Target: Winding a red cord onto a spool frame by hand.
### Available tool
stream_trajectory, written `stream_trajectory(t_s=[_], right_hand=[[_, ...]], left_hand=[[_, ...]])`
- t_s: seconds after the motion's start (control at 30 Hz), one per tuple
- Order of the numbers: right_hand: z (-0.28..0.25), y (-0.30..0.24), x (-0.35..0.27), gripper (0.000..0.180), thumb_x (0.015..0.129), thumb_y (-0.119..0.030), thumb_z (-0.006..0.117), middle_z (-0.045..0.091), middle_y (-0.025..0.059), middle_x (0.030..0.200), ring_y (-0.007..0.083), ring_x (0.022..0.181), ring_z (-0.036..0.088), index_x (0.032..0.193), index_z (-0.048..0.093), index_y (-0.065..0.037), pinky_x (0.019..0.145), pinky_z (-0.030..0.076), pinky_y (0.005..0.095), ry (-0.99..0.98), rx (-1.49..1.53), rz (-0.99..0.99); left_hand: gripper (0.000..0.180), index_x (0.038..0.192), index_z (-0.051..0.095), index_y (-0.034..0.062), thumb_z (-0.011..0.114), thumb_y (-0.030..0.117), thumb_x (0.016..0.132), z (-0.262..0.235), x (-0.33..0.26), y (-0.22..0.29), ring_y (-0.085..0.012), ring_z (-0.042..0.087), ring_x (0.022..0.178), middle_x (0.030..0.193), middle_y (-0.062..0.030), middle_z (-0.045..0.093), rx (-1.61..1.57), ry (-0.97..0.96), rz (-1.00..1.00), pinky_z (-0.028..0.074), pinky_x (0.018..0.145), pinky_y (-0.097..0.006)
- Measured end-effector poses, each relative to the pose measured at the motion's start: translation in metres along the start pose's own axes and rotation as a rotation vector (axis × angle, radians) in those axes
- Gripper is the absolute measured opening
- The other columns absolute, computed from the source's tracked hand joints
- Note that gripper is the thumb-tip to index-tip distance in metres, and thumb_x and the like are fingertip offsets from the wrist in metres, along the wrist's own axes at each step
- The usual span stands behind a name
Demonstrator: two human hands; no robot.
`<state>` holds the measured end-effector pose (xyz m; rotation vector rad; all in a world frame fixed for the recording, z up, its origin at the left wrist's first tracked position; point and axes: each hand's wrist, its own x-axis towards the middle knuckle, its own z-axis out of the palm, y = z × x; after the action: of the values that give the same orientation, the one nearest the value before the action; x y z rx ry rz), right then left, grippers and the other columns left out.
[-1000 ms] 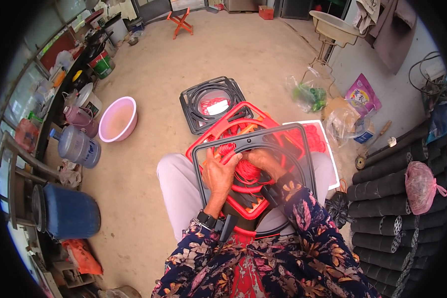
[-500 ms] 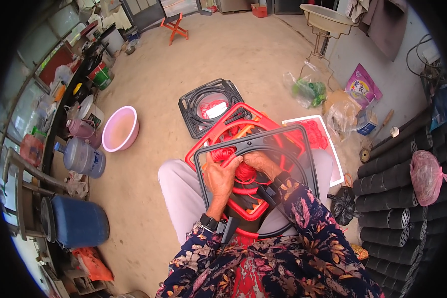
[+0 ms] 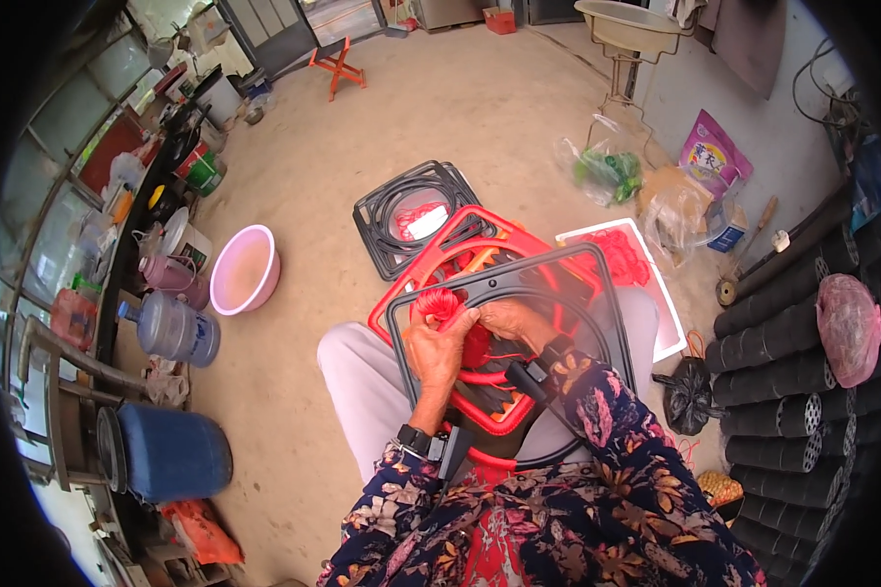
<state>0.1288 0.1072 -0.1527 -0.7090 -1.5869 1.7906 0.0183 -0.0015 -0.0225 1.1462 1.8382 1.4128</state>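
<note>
My left hand [image 3: 433, 347] is closed on a small bundle of red cord [image 3: 440, 301], which sticks up past its fingers. Thumb and fingers of my right hand [image 3: 515, 322] are pinched against the left fingertips, also on the red cord. More of the cord hangs below both hands. A black square frame [image 3: 394, 328] with rounded corners and a ring inside lies tilted across my lap, around and under my hands. Beneath it is a red square frame [image 3: 408, 277] with orange parts. Just where the cord runs between the fingertips is hidden.
Ahead on the floor lies another black frame [image 3: 370, 227] with red cord inside. A white tray [image 3: 672, 328] of red cord stands by my right knee. A pink basin [image 3: 276, 264] and water jug [image 3: 179, 335] are on the left; black perforated cylinders [image 3: 768, 377] are stacked right.
The view has shifted slightly. My hands stay together over the frame, and the red cord bundle above the left hand looks a little rounder and more upright.
</note>
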Motion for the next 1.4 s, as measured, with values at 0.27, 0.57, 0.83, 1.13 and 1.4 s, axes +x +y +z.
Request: stream_trajectory(t_s=[0.27,0.57,0.83,1.13,1.4], right_hand=[[0.002,-0.062,-0.033,0.04,0.092,-0.031,0.063,0.065,0.009,0.107,0.0182,0.099,0.058,0.117,0.06,-0.001,0.089,0.046,0.0345,0.047,-0.277,0.277],[0.042,-0.151,-0.091,0.036,0.082,-0.019,0.067,0.063,0.0192,0.095,0.0372,0.096,0.061,0.112,0.061,-0.001,0.084,0.047,0.0442,0.315,-0.638,-0.261],[0.056,-0.172,-0.064,0.052,0.078,-0.04,0.072,0.058,0.0119,0.096,0.0294,0.097,0.055,0.117,0.062,-0.008,0.082,0.041,0.0413,0.433,-1.218,-0.349],[0.051,-0.187,-0.035,0.032,0.078,-0.032,0.074,0.058,0.0065,0.087,0.0208,0.089,0.056,0.096,0.071,-0.005,0.077,0.043,0.0354,0.346,-0.684,-0.459],[0.055,-0.187,-0.03,0.038,0.088,-0.037,0.067,0.063,0.0062,0.096,0.0133,0.087,0.062,0.105,0.064,-0.002,0.077,0.051,0.0314,0.259,0.079,-0.178]], left_hand=[[0.039,0.099,0.07,0.0058,0.086,0.028,0.072,0.003,0.009,-0.024,-0.0145,0.067,0.071,0.083,-0.007,0.073,-0.002,-0.048,0.026,0.051,0.066,-0.03],[0.045,0.095,0.072,0.0046,0.086,0.039,0.069,0.002,0.008,-0.023,-0.0194,0.067,0.068,0.077,-0.0095,0.072,-0.012,-0.033,-0.013,0.05,0.064,-0.035],[0.035,0.097,0.072,0.0108,0.077,0.037,0.075,-0.005,0.001,-0.012,-0.0243,0.067,0.069,0.075,-0.0121,0.07,0.09,0.053,0.084,0.049,0.063,-0.038],[0.035,0.096,0.07,0.0076,0.08,0.031,0.072,0.004,0.014,-0.034,-0.0274,0.068,0.073,0.077,-0.0114,0.071,0.019,0.053,0.184,0.051,0.07,-0.041],[0.047,0.101,0.069,0.0066,0.085,0.036,0.067,0.004,0.006,-0.007,-0.0207,0.067,0.067,0.073,-0.0066,0.071,-0.04,-0.067,0.033,0.051,0.065,-0.036]])
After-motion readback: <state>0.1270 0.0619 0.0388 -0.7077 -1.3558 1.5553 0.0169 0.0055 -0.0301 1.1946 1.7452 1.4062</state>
